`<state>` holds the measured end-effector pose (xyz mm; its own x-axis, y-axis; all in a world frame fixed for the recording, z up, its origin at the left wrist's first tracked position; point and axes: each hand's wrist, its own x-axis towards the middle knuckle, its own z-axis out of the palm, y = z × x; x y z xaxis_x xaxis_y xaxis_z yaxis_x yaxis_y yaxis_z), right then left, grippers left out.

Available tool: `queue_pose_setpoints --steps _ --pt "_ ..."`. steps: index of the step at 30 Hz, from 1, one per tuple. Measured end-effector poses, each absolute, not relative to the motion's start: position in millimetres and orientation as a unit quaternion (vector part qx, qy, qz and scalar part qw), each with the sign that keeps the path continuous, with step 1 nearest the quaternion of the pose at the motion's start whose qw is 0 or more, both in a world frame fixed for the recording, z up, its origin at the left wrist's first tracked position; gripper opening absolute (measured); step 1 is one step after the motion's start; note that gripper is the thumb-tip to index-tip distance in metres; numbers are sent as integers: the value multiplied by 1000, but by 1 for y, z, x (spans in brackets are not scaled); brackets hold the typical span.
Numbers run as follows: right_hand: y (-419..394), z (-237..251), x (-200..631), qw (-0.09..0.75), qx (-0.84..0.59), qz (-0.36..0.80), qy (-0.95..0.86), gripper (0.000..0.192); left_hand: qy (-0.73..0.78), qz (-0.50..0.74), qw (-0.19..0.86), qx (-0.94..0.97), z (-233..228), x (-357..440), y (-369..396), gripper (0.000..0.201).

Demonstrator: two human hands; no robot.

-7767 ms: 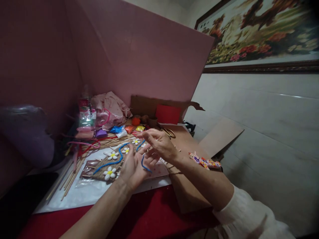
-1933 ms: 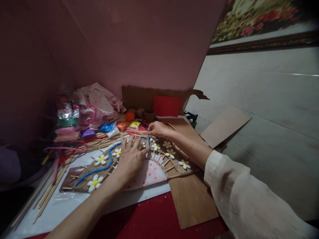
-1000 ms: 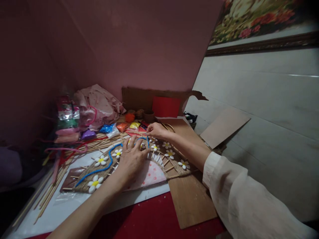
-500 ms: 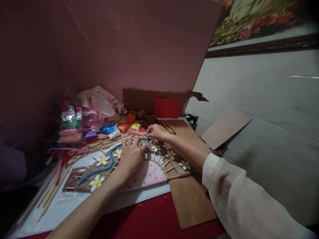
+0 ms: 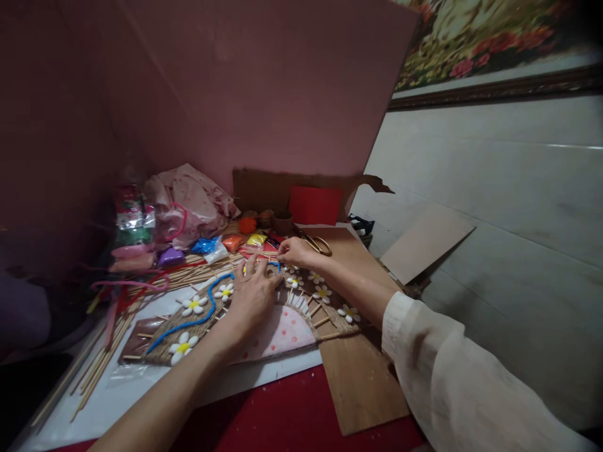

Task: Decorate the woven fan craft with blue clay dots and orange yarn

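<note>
Surface: red-covered surface [image 5: 277, 408] under everything, with a white sheet [image 5: 230, 386] beneath the twine fan [image 5: 307, 284] and a pink wall [image 5: 282, 94] behind it.
Right hand [image 5: 294, 251]: at the fan's top edge, we have thumb and forefinger closed in a small pinch on the end of the blue strand [image 5: 213, 306].
Left hand [image 5: 254, 292]: palm down over the fan's middle, its fingers spread apart and resting on the twine; we see nothing gripped there.
Blue strand: it waves along the fan from its left end and shows again by our right fingertips; our left hand covers the part between, so we cannot tell whether it is one length.
Twine fan: lying flat under both hands, with white flowers [image 5: 323, 293] along its band and pink spotted cloth [image 5: 282, 329] inside its curve.
Step in hand: we judge this to be setting the blue line along the band.
Next move: it calls, we think, for a light pinch and a steady left hand, so the strand meets the twine without stretching or nudging flowers.
Beyond the fan: sticks [image 5: 183, 273], a yellow packet [image 5: 257, 240], scissors [image 5: 320, 245].
Right of the fan's cloth: a brown board [image 5: 367, 383], partly beneath the fan.
</note>
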<state>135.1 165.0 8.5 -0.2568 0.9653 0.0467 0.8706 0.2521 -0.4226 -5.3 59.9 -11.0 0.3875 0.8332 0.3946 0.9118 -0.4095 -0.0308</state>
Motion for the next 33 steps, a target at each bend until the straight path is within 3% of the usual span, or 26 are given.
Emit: queue_pose_setpoints --steps 33 --pt "167 -3 135 158 -585 152 -781 14 -596 -174 121 -774 -6 -14 81 32"
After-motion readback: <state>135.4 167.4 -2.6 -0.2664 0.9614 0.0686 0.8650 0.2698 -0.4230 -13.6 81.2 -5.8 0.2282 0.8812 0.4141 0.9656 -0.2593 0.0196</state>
